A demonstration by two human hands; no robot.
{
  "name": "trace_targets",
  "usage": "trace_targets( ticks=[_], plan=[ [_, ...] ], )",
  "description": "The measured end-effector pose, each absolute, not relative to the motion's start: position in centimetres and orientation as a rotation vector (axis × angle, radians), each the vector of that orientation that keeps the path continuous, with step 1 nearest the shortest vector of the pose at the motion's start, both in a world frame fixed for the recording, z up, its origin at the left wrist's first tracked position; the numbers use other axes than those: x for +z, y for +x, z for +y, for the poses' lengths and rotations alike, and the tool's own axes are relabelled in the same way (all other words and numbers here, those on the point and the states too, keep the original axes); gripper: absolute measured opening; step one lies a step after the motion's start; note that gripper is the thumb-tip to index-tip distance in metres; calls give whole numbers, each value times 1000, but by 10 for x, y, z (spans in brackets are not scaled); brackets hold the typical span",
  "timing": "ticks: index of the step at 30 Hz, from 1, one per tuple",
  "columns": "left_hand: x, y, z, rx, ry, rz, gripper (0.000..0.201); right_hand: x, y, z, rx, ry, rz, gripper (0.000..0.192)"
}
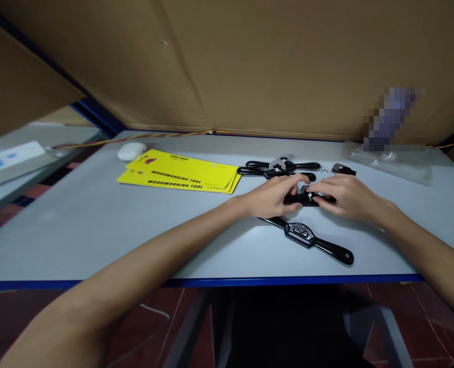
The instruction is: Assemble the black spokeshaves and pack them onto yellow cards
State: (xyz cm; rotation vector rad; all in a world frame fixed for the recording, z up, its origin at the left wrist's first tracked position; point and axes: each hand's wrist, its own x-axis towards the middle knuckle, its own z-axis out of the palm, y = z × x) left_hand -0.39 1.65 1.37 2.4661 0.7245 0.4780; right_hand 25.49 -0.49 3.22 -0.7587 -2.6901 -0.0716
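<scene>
Both my hands are on a black spokeshave [305, 203] lying crosswise on the table. The fingers and thumb of my left hand [270, 197] close round its left end, hiding that handle. With closed fingers, my right hand [351, 198] grips its right side, thumb and fingertips beside a small silvery screw [310, 196]. Nearer me lies another spokeshave [302, 232] at a slant, its frame showing no blade. Behind my hands are two more spokeshaves [276, 174] with grey metal plates on them. Small silvery screws [324, 169] and dark flat pieces [343, 169] lie to their right.
Yellow printed cards [188, 171] overlap left of the tools, with a white rounded case [132, 151] behind them. Clear plastic bags [393, 163] lie at the back right, near a pixelated purple item [390, 120]. Cardboard [272, 66] walls the back. A blue edge [272, 281] borders the front.
</scene>
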Motion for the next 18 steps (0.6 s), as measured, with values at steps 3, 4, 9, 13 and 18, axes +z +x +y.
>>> trace_targets(
  ticks=[3, 4, 9, 13, 18],
  plan=[
    [14, -4, 17, 485, 2481, 711, 47, 33, 255, -4, -64, -767, -2682, 24],
    [14, -4, 17, 487, 2484, 712, 46, 33, 255, -4, -58, -774, -2682, 24],
    [13, -4, 18, 484, 2493, 720, 47, 37, 255, -6, -56, -789, -2669, 23],
    [13, -4, 18, 480, 2498, 726, 48, 39, 255, -6, -81, -766, -2671, 24],
    [13, -4, 18, 482, 2492, 729, 52, 36, 254, -6, -64, -734, -2688, 24]
  ],
)
